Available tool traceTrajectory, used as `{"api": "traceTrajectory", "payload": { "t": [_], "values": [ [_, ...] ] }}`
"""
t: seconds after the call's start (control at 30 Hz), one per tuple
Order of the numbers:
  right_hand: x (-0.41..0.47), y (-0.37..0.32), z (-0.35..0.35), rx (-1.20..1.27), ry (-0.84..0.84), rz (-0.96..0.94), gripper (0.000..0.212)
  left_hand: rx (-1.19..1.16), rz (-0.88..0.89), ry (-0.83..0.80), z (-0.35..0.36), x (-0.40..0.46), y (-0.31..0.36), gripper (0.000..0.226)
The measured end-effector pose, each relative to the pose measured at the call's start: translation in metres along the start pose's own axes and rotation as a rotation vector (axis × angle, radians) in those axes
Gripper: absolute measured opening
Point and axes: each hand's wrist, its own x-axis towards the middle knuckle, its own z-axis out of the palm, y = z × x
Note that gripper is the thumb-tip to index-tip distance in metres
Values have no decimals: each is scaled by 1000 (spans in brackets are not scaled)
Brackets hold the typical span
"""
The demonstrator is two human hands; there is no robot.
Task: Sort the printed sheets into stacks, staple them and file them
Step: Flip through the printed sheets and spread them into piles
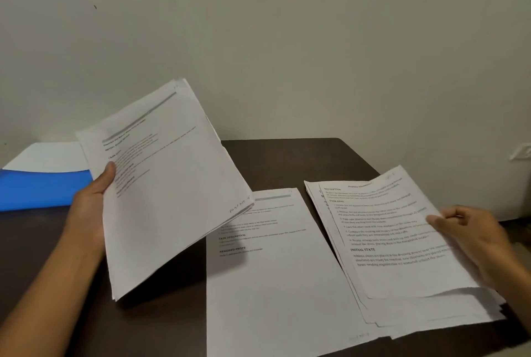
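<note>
The sheaf of sheets (169,184) raised over the dark table (287,161) hides the left hand's (89,198) fingers, all but the thumb, and covers part of the blue folder (43,187), which the left edge also cuts off. Its print is too blurred to read. On the table, the middle stack (275,284) runs off the bottom edge, and the right hand (471,236) off the right edge.

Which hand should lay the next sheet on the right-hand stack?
Right, probably. The right hand already pinches the top sheet directly above the right stack. The left hand is busy gripping the unsorted bundle, raised over the table's left side.
</note>
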Motion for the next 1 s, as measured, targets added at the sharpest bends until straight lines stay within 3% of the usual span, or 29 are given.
{"api": "traceTrajectory", "payload": {
  "t": [0.27,0.37,0.43,0.5,0.6,0.7,0.83,1.0],
  "values": [
    [1,-2,12,-561,160,-232,18,3,-35,-119,18,-3,-10,41],
    [-1,-7,20,-726,228,-334,29,26,-34,-138,31,-8,-17,37],
    [-20,-27,38,-624,222,-418,21,39,-55,-140,37,-9,-21,39],
    [-46,-52,68,-420,113,-506,11,57,-65,-157,43,-12,-24,38],
    [-82,-84,125,-149,-100,-576,11,75,-70,-169,48,-16,-26,34],
    [-95,-101,179,-45,-226,-573,14,80,-66,-184,48,-16,-26,37],
    [-87,-108,221,20,-270,-486,34,71,-62,-181,47,-16,-24,35],
    [-82,-99,234,97,-211,-456,24,76,-61,-177,48,-13,-24,35]
  ]
}}
